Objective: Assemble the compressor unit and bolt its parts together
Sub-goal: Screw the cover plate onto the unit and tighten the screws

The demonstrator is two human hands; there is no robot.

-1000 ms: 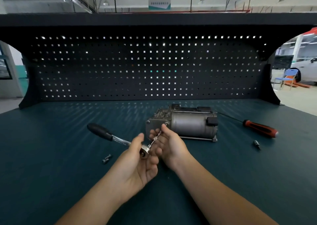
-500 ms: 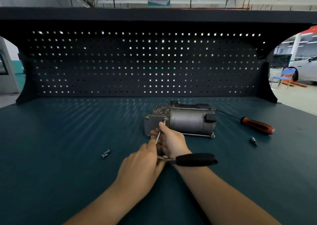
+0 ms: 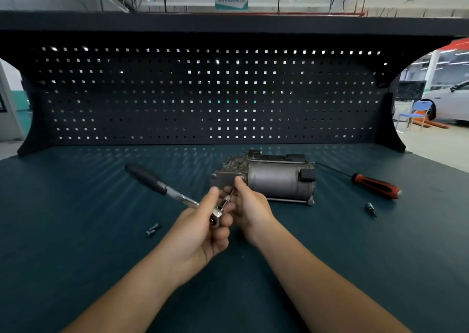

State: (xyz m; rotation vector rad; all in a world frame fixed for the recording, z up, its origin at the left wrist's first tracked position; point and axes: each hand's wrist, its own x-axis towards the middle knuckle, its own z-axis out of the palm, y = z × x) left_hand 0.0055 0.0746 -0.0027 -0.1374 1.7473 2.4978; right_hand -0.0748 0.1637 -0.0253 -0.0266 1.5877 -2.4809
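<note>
The grey metal compressor unit (image 3: 274,180) lies on its side in the middle of the dark green bench. A ratchet wrench (image 3: 162,188) with a black handle points up-left; its head and thin extension bit reach toward the compressor's left end plate. My left hand (image 3: 203,228) grips the ratchet's head. My right hand (image 3: 250,206) pinches the extension bit, with its fingertips against the end plate near a bolt hole. The bit's tip is hidden by my fingers.
Two small bolts (image 3: 152,230) lie left of my left hand. A red and black screwdriver (image 3: 375,186) and a small bit (image 3: 371,209) lie right of the compressor. A black pegboard (image 3: 203,99) walls the bench's back.
The ratchet handle has swung from pointing right, over my right wrist, back to pointing up-left. Both hands stay at the compressor's end plate.
</note>
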